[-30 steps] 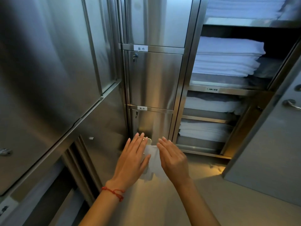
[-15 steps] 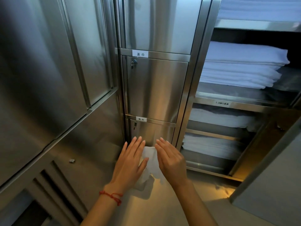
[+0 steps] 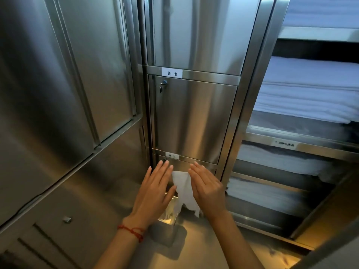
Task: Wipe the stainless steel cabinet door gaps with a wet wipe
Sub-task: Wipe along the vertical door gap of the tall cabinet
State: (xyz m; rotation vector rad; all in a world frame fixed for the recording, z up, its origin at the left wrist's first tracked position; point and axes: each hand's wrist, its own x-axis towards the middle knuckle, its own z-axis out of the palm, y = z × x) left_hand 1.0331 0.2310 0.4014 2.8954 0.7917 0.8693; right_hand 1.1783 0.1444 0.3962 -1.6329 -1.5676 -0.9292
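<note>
**Both hands flat around a wet wipe at the lowest cabinet door**

The left hand (image 3: 155, 193) and right hand (image 3: 207, 189) reach forward side by side at the middle of the view, both seen from the back. The left hand's fingers (image 3: 162, 171) are straight and close together, pointing toward 12 o'clock; its thumb lies against the edge of the crumpled white wet wipe (image 3: 183, 189). The right hand's fingers (image 3: 198, 169) are likewise straight, angled toward 11 o'clock. Neither hand is clenched. The wipe sits between the two hands, touching both, with a ragged end hanging down toward 6 o'clock; whether a thumb under the right hand pinches it cannot be told.

The wipe lies in front of the small brushed stainless steel bottom cabinet door (image 3: 186, 167), whose top gap runs just at 12 o'clock of the fingertips, under a white paper label (image 3: 172, 155). Above stands the taller stainless steel middle door (image 3: 194, 121) with a dark key lock (image 3: 164, 82) at its upper left corner and another white label (image 3: 172, 73) on the rail over it.

A thin red string bracelet (image 3: 132, 230) circles the left wrist. At 3 o'clock, open steel shelves (image 3: 299, 146) carry stacks of folded white linen (image 3: 310, 90). At 9 o'clock stand larger steel cabinet panels (image 3: 58, 94).
</note>
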